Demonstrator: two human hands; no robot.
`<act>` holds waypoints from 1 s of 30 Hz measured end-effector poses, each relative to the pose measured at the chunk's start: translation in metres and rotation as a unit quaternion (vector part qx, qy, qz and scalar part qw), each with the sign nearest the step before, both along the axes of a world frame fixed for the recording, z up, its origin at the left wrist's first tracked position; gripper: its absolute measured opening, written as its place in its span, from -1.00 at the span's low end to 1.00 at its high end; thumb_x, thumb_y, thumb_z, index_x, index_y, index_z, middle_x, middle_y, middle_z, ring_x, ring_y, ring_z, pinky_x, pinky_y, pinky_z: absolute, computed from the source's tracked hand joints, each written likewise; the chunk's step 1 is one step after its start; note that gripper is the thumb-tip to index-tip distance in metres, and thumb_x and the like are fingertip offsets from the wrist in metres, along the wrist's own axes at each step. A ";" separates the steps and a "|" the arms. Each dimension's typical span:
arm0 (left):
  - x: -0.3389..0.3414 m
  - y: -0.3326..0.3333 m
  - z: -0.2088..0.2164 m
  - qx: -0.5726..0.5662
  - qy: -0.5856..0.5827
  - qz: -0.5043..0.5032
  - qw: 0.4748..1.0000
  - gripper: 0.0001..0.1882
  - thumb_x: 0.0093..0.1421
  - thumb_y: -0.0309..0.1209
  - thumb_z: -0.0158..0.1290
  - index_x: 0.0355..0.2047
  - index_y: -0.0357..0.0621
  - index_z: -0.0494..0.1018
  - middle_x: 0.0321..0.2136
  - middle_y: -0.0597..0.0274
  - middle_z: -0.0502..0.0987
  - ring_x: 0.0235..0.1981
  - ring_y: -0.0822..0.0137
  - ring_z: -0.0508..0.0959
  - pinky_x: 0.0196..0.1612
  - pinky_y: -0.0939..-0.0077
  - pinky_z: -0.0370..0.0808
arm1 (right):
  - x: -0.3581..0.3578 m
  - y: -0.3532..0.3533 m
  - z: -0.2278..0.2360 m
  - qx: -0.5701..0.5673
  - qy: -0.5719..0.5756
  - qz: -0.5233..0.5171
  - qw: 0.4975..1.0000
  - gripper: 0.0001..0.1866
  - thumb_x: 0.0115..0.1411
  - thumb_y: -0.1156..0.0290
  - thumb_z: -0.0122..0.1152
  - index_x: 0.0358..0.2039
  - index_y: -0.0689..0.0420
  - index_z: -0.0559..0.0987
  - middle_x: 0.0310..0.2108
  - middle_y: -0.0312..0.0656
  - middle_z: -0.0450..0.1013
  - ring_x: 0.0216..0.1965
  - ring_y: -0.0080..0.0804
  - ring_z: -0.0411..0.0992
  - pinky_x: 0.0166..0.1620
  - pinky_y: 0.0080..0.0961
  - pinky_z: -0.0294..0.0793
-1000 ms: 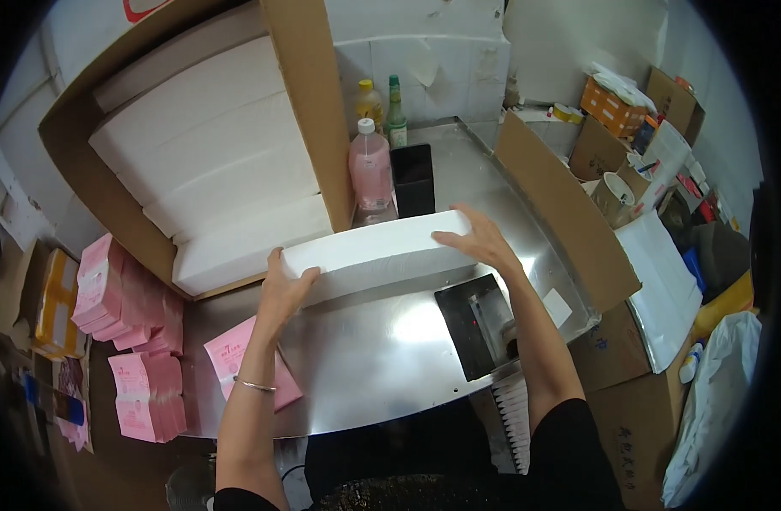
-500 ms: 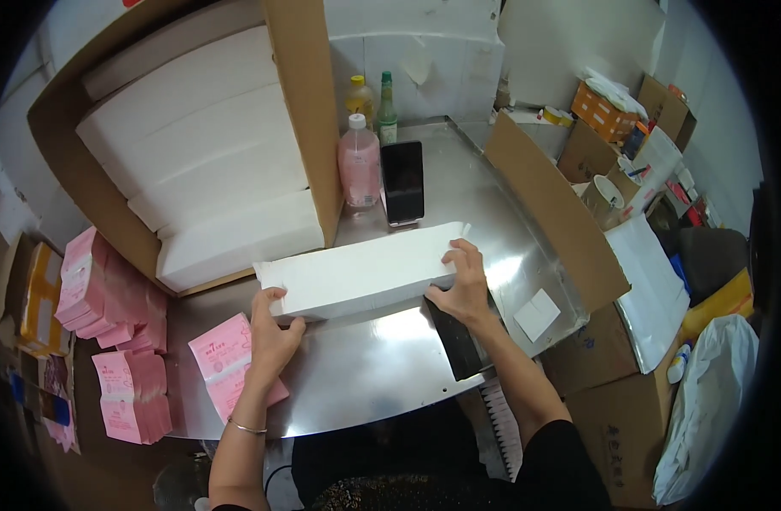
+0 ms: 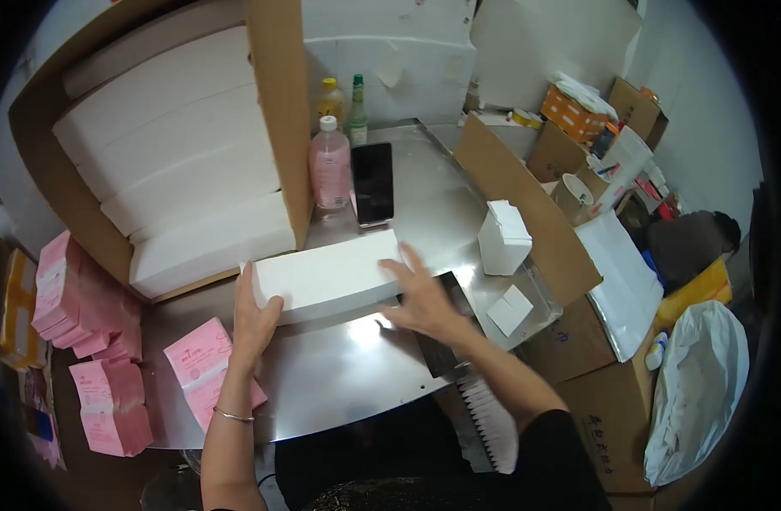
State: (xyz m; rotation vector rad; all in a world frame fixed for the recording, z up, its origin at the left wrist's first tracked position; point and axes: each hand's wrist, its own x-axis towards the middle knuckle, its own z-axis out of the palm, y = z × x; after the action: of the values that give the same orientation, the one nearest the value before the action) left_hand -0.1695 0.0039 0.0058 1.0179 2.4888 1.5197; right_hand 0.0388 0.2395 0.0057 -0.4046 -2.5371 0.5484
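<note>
A long white block of what looks like stacked tissue paper (image 3: 331,274) lies on the metal table. My left hand (image 3: 256,315) grips its left end, thumb on the near side and fingers behind. At the right end, my right hand (image 3: 424,298) has its fingers apart, slightly blurred, with nothing in them. A short white piece of similar paper (image 3: 504,238) stands upright at the right, apart from the block. Under my left forearm lie pink printed plastic bags (image 3: 199,362). A dark flat strip (image 3: 437,349) is partly hidden beneath my right hand.
An open cardboard box (image 3: 281,111) at the left holds more long white blocks. Pink bag stacks (image 3: 109,404) sit at the left edge. A phone (image 3: 373,183) stands before a pink bottle (image 3: 330,170). A cardboard flap (image 3: 527,204) borders the right side, near a small white sheet (image 3: 510,311).
My right hand has let go of the block's right end and moved slightly left. The block is shorter, and a white piece now stands at the right. The view has shifted somewhat.
</note>
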 end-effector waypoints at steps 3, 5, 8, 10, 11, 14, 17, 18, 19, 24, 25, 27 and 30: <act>0.013 0.008 0.003 -0.026 0.028 -0.006 0.999 -0.12 0.06 -0.39 0.11 0.36 -0.42 0.03 0.25 -0.30 0.21 0.33 -0.16 0.19 0.37 0.17 0.13 | -0.039 -0.021 -0.021 -0.029 0.100 -0.042 0.994 -0.26 -0.20 0.29 0.45 0.06 0.08 0.40 0.24 0.25 0.12 0.23 0.38 0.14 0.21 0.11 0.26; 0.010 0.003 -0.001 -0.018 0.017 -0.005 1.000 -0.13 0.08 -0.38 0.12 0.36 -0.42 0.03 0.25 -0.29 0.21 0.31 -0.13 0.24 0.35 0.19 0.18 | -0.042 -0.018 -0.025 0.010 0.116 -0.089 0.989 -0.31 -0.22 0.32 0.44 -0.02 0.13 0.40 0.18 0.26 0.15 0.16 0.34 0.22 0.17 0.04 0.30; 0.015 -0.005 0.015 0.045 -0.110 -0.022 0.993 -0.14 0.13 -0.36 0.14 0.36 -0.42 0.03 0.27 -0.26 0.21 0.26 -0.06 0.32 0.28 0.26 0.29 | -0.030 0.007 -0.020 0.051 0.183 -0.054 0.980 -0.37 -0.26 0.35 0.42 -0.11 0.16 0.42 0.11 0.21 0.23 0.09 0.25 0.25 0.12 0.03 0.31; 0.012 -0.010 0.013 0.101 -0.223 -0.035 0.969 -0.15 0.15 -0.34 0.15 0.36 -0.43 0.03 0.29 -0.25 0.20 0.24 -0.01 0.37 0.24 0.29 0.36 | -0.004 0.032 -0.004 0.110 0.192 -0.106 0.969 -0.42 -0.26 0.37 0.40 -0.14 0.15 0.45 0.12 0.17 0.26 0.12 0.24 0.23 0.13 0.03 0.29; 0.004 -0.016 0.003 0.113 -0.230 -0.024 0.966 -0.15 0.16 -0.32 0.18 0.35 -0.42 0.04 0.25 -0.25 0.26 0.19 0.04 0.43 0.19 0.32 0.41 | 0.008 0.038 0.011 0.142 0.193 -0.145 0.960 -0.44 -0.26 0.37 0.40 -0.15 0.15 0.47 0.13 0.15 0.27 0.14 0.24 0.22 0.13 0.05 0.27; -0.011 -0.019 -0.009 0.086 -0.214 -0.025 0.973 -0.13 0.16 -0.26 0.23 0.33 -0.44 0.06 0.16 -0.27 0.39 0.11 0.07 0.51 0.12 0.34 0.47 | 0.031 0.062 0.018 0.379 0.036 -0.204 0.902 -0.44 -0.21 0.34 0.40 -0.11 0.15 0.51 0.20 0.11 0.25 0.19 0.25 0.21 0.13 0.09 0.24; -0.012 -0.004 0.010 0.008 -0.123 -0.010 0.992 -0.05 0.12 -0.07 0.27 0.29 -0.48 0.11 -0.03 -0.29 0.55 0.01 -0.04 0.59 0.07 0.26 0.51 | 0.021 0.053 0.017 0.535 -0.213 -0.127 0.808 -0.43 -0.15 0.30 0.39 -0.05 0.14 0.54 0.23 0.09 0.23 0.24 0.26 0.18 0.14 0.15 0.22; -0.009 0.001 0.022 -0.059 -0.078 0.022 0.995 0.02 0.09 0.03 0.27 0.28 -0.52 0.10 0.00 -0.33 0.52 0.03 -0.10 0.56 0.08 0.22 0.51 | 0.009 0.028 0.022 0.406 -0.116 -0.065 0.904 -0.39 -0.13 0.27 0.40 0.00 0.15 0.51 0.24 0.10 0.22 0.25 0.27 0.16 0.14 0.12 0.24; 0.000 0.009 0.029 -0.127 -0.040 0.051 0.990 0.10 0.06 0.13 0.27 0.27 -0.56 0.09 0.03 -0.37 0.49 0.06 -0.16 0.54 0.09 0.17 0.50 | -0.002 0.004 0.024 0.261 -0.025 -0.001 0.965 -0.34 -0.12 0.25 0.40 0.05 0.15 0.49 0.25 0.11 0.20 0.27 0.28 0.14 0.15 0.10 0.26; 0.015 0.046 0.043 -0.241 -0.017 0.069 0.968 0.30 -0.05 0.29 0.27 0.27 -0.65 -0.02 0.04 -0.51 0.41 0.09 -0.25 0.48 0.12 0.11 0.47 | -0.077 -0.068 -0.026 0.041 0.155 -0.034 0.986 -0.29 -0.21 0.32 0.41 0.02 0.20 0.40 0.19 0.21 0.21 0.10 0.27 0.26 0.11 -0.02 0.34; 0.016 0.048 0.039 -0.254 0.004 0.076 0.964 0.35 -0.08 0.32 0.27 0.27 -0.68 -0.06 0.04 -0.55 0.39 0.10 -0.27 0.47 0.13 0.11 0.46 | -0.079 -0.070 -0.028 0.042 0.159 -0.022 0.986 -0.32 -0.23 0.34 0.41 -0.03 0.22 0.40 0.17 0.21 0.23 0.06 0.25 0.28 0.09 -0.02 0.35; 0.007 0.041 0.037 -0.237 -0.002 0.044 0.971 0.33 -0.08 0.25 0.30 0.29 -0.66 -0.09 0.03 -0.57 0.39 0.07 -0.30 0.48 0.12 0.10 0.47 | -0.074 -0.056 -0.027 0.045 0.164 -0.021 0.985 -0.35 -0.25 0.37 0.40 -0.08 0.23 0.40 0.15 0.21 0.24 0.01 0.23 0.30 0.07 -0.03 0.35; -0.002 0.027 0.040 -0.226 -0.051 -0.051 0.971 0.18 -0.06 -0.01 0.27 0.32 -0.53 -0.12 0.11 -0.48 0.34 0.12 -0.29 0.43 0.16 0.09 0.44 | -0.046 -0.021 0.004 0.062 0.192 -0.039 0.979 -0.38 -0.29 0.40 0.38 -0.14 0.27 0.41 0.09 0.15 0.32 0.02 0.15 0.31 0.07 -0.07 0.33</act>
State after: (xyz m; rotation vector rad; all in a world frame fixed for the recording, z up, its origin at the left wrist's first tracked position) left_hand -0.1716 0.0306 0.0462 0.9390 2.4938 0.8858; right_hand -0.0072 0.2183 0.0100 -0.3158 -2.1602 0.3935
